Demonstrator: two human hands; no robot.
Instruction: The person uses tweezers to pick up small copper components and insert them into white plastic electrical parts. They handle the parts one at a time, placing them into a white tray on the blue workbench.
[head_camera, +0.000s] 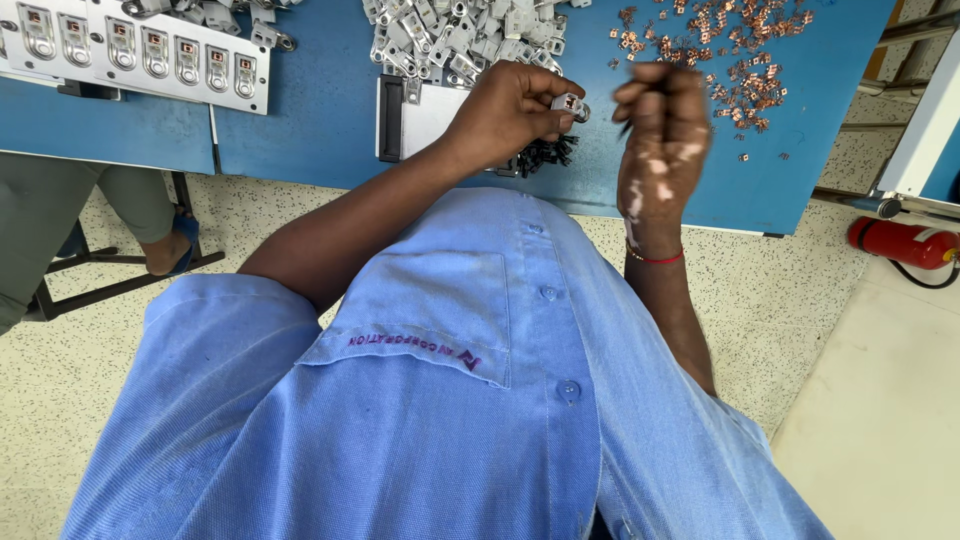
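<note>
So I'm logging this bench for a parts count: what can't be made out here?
- Head view: right hand is motion-blurred, so whether it pinches anything is unclear.
- Small metal part in the left hand: mostly covered by fingers.
- Grey metal parts pile and white tray of parts: cut off by the top edge.
- Copper pieces: too small to count.
- Black pieces: partly behind the left hand.

- We see bare blue table (320, 110) left of the white tray (430, 115): open lane there.
- Grey metal parts heap (460, 35) blocks the far middle.
- Copper bits (730, 50) litter the far right; blue strip near the table edge below them is free.
- Black clips (545, 155) sit just under the left hand (510, 105), w/ a narrow gap to the right hand (665, 130).
</note>
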